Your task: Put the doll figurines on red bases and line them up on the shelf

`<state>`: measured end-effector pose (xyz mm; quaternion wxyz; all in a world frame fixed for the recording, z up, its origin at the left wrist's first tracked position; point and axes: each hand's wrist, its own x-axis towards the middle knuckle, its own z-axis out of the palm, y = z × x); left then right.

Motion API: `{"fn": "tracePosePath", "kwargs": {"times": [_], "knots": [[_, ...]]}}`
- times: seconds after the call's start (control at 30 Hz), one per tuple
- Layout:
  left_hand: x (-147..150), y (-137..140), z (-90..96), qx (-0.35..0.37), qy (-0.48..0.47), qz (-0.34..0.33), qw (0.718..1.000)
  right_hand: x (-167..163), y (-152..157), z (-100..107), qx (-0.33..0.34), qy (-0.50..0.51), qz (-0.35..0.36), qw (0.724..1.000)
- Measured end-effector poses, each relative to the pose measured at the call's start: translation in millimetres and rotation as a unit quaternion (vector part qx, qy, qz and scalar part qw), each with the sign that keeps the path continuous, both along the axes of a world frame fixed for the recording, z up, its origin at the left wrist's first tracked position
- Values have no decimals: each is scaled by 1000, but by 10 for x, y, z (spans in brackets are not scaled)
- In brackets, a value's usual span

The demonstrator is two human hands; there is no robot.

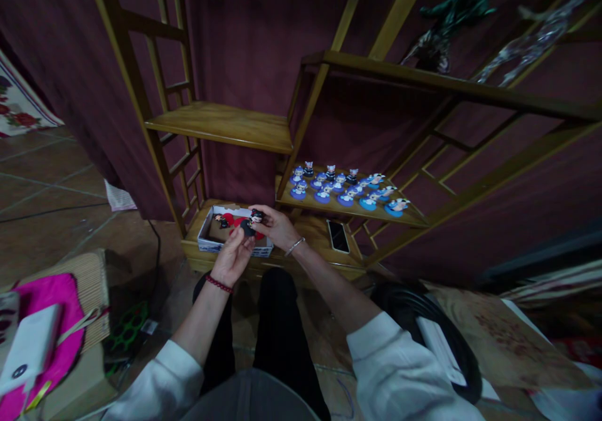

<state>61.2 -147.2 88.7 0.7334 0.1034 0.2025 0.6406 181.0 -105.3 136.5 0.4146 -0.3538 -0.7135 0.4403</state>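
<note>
Both my hands meet over a white cardboard box (205,236) on the low shelf. My right hand (278,228) is closed on a small figurine (256,216) with a dark head and black and red parts. My left hand (234,256) pinches the dark round base (247,228) under it. Inside the box lie more red and black figurines (224,220), partly hidden by my hands. On the shelf to the right stand several small figurines (323,192) with purple and blue bases, in rows; a few darker ones are at the back.
A phone (338,236) lies on the low shelf right of my hands. Wooden shelf boards (226,123) and posts surround the area. Dark green and clear ornaments (458,13) stand upper right. At lower left, a white power bank (31,346) lies on pink cloth; a black coil (414,308) sits lower right.
</note>
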Motion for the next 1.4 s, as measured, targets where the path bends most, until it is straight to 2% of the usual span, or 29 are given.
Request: {"fn": "tracePosePath", "kwargs": {"times": [0.27,0.47,0.73,0.9,1.1,1.27,1.4], "knots": [[-10,-105,102,21,-2,-11,1000,36,-22,12,21,-45,-1,999],[-32,-166,225,-34,12,1,999,22,-27,-45,33,-62,9,997],[-93,-202,314,-25,-25,-10,999,2,-37,37,31,-71,7,997],[-110,-237,396,-38,-13,-22,999,-6,-46,78,36,-84,17,996],[-123,-256,404,-29,-13,-34,999,-17,-76,106,73,-99,31,992],[-115,-277,404,-25,-21,-37,999,4,-67,96,53,-78,51,994],[-103,-325,445,-18,-21,-47,999,33,-76,128,45,-99,61,992]]}}
